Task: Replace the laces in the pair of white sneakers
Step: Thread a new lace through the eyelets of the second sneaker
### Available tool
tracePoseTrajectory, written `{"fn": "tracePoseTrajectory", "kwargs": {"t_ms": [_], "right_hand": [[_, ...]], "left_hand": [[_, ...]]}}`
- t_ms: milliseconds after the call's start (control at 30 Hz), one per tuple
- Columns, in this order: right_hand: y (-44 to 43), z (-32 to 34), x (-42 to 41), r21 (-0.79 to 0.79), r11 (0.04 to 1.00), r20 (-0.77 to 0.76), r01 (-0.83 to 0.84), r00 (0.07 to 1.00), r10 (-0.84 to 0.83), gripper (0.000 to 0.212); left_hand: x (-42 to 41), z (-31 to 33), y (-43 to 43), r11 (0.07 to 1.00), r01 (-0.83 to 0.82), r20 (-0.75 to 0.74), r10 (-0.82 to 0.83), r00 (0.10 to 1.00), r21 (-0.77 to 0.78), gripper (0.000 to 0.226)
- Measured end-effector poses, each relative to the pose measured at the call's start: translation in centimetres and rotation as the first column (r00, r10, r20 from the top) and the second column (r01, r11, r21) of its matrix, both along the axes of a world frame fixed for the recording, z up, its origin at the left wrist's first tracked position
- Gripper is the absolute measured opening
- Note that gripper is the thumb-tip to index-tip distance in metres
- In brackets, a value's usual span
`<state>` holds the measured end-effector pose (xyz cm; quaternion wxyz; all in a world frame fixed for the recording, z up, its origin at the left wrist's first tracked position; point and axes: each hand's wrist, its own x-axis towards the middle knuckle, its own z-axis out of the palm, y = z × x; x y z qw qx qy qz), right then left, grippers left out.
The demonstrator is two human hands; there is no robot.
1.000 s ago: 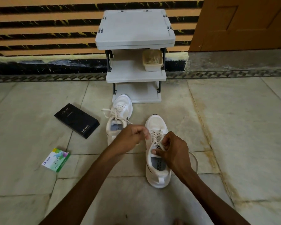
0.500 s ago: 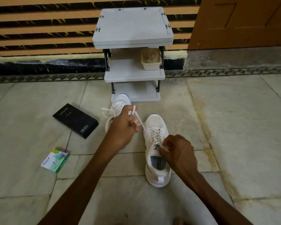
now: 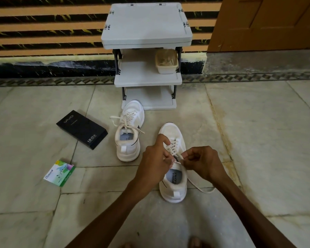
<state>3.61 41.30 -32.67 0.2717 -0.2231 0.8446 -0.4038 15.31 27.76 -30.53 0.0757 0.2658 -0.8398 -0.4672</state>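
Note:
Two white sneakers stand on the tiled floor. The near sneaker [image 3: 174, 187] is right in front of me, its cream lace [image 3: 172, 146] threaded up the tongue. My left hand [image 3: 155, 162] sits over the shoe's left side, fingers curled on a lace end, index finger raised. My right hand [image 3: 203, 163] pinches the other lace end at the top eyelets. A loose stretch of lace [image 3: 202, 187] trails on the floor to the shoe's right. The far sneaker [image 3: 129, 133] stands behind and left, laced, its ends lying loose.
A grey three-tier rack [image 3: 147, 43] stands against the striped wall, with a beige tub [image 3: 166, 62] on its middle shelf. A black phone box [image 3: 81, 128] and a green packet [image 3: 59, 172] lie on the floor at left. A wooden door [image 3: 268, 24] is at upper right.
My left hand, which had pulled a lace end up and to the left, has come back down to the near sneaker's top eyelets. The right hand stayed at the tongue.

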Motion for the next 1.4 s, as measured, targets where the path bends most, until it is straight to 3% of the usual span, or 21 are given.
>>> {"fn": "tracePoseTrajectory", "kwargs": {"t_ms": [233, 433, 1233, 1400], "right_hand": [[0.0, 0.0, -0.2, 0.011, 0.999, -0.004, -0.043, 0.999, 0.043, 0.020], [0.1, 0.1, -0.2, -0.014, 1.000, 0.030, -0.027, 0.999, 0.027, 0.023], [0.0, 0.2, 0.0, -0.033, 0.999, 0.072, 0.011, 0.997, -0.008, 0.022], [0.0, 0.5, 0.0, 0.002, 0.996, -0.054, -0.088, 0.995, 0.088, 0.019]], "left_hand": [[-0.4, -0.3, 2.8, 0.953, -0.179, -0.030, 0.177, 0.984, -0.244, 0.040], [-0.5, -0.1, 4.7, 0.918, -0.180, 0.008, 0.196, 0.981, -0.353, 0.030], [-0.9, -1.1, 5.7, 0.917, -0.206, 0.019, 0.226, 0.974, -0.343, 0.025], [-1.0, -1.1, 5.8, 0.930, -0.227, 0.029, 0.246, 0.969, -0.288, 0.029]]}}
